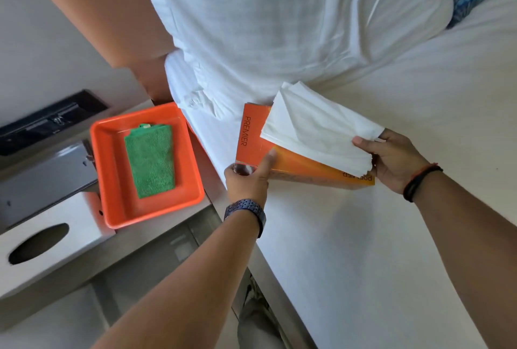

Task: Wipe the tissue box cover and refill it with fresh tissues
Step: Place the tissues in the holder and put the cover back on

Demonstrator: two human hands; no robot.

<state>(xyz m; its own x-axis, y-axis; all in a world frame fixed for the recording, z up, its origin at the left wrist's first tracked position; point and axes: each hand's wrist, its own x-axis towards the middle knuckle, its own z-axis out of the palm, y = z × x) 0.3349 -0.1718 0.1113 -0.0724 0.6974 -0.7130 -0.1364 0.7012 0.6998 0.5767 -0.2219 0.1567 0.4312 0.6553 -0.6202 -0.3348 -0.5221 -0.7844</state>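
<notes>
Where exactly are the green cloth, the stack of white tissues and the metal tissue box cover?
green cloth [150, 159]: head view, middle of its top face.
stack of white tissues [313, 130]: head view, centre of the top sheet.
metal tissue box cover [78, 213]: head view, bare top beside the oval opening.

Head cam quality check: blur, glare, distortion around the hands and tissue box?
Head view: soft daylight, no harsh glare; tissue stack nearly blown out against the white bed. Motion blur smears the steel cover at lower left. Orange box and both hands stay sharp. Wide-angle bending at the edges.

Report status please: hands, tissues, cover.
Left hand holds orange tissue box on bed. Right hand grips tissue stack, out of box. Metal cover empty, apart at left. Nothing blocking.
</notes>
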